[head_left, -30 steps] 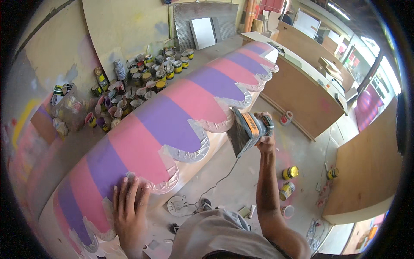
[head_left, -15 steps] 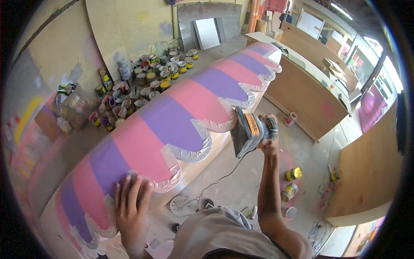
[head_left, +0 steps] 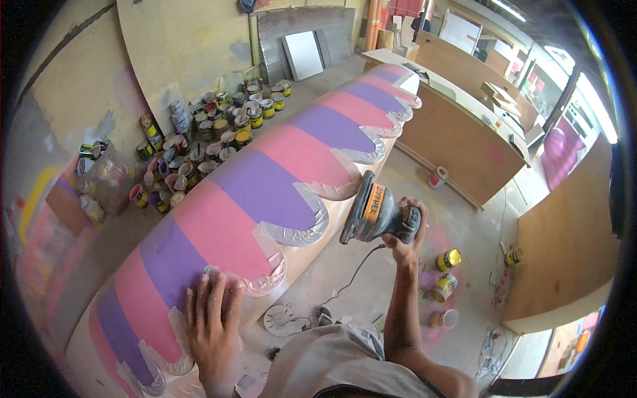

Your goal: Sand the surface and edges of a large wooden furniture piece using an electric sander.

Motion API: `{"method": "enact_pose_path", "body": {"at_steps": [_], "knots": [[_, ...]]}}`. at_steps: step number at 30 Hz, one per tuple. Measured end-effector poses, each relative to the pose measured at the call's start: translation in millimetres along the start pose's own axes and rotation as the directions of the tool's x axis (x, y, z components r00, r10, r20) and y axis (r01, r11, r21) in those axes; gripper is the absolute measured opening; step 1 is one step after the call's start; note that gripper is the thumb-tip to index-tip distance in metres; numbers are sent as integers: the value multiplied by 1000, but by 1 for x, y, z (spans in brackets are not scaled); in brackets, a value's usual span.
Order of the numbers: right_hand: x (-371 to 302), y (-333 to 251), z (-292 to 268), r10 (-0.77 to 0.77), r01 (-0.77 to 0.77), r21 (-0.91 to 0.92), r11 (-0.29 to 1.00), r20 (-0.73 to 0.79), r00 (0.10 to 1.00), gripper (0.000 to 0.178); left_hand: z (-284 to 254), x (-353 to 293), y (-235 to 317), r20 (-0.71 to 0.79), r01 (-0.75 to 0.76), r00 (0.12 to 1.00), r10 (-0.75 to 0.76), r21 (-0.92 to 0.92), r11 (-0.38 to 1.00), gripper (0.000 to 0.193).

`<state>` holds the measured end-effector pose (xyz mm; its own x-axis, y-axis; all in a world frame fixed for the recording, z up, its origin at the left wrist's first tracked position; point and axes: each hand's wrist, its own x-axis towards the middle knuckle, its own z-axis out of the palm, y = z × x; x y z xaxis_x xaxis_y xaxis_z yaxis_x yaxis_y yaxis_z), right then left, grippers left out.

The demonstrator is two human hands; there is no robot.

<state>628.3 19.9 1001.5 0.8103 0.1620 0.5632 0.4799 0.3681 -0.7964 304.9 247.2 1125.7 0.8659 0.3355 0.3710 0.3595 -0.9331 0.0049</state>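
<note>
A long rounded panel (head_left: 262, 189) with pink and purple stripes runs from the lower left to the upper middle. Masking tape (head_left: 269, 278) follows its scalloped right edge. My left hand (head_left: 215, 325) rests on the panel near its lower end, fingers stretched out over a purple stripe and the tape. My right hand (head_left: 410, 229) is wrapped around the grip of an electric sander (head_left: 378, 212), dark grey with an orange label. The sander is tilted on its side, its flat pad turned toward the panel's edge; whether it touches cannot be made out. A cord hangs from it.
Many opened paint cans (head_left: 242, 119) crowd the floor left of the panel. A wooden counter (head_left: 458, 146) stands at the far right, a wooden panel (head_left: 564, 245) nearer. Paint cans (head_left: 449, 259) stand on the floor by my right arm. A power cord (head_left: 355, 272) trails to a pale round disc (head_left: 282, 320).
The sander has turned in my right hand's grip, its label now more to view, and moved slightly left and down. My left hand stays flat on the panel. The whole view has shifted a little.
</note>
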Motion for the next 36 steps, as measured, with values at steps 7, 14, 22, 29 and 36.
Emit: {"method": "enact_pose_path", "body": {"at_steps": [7,14,22,29,36], "knots": [[4,7,14,51,-51,7,999,-171,984,89,-5,0,0,-3,12,1000,-12,-67,998,42],[-19,4,25,-226,194,-273,942,-91,970,85,-3,3,0,-34,-23,999,22,-41,999,42],[-19,1,36,-106,44,-210,977,-294,950,84,-7,-1,-4,-29,-60,998,60,-8,998,50],[-13,-14,39,88,-114,-51,992,-355,931,84,-4,4,-2,-15,-48,999,47,-61,997,44],[-35,-10,54,-211,141,-346,928,-174,962,84,-7,1,-2,-17,-44,999,44,-16,999,44]]}}
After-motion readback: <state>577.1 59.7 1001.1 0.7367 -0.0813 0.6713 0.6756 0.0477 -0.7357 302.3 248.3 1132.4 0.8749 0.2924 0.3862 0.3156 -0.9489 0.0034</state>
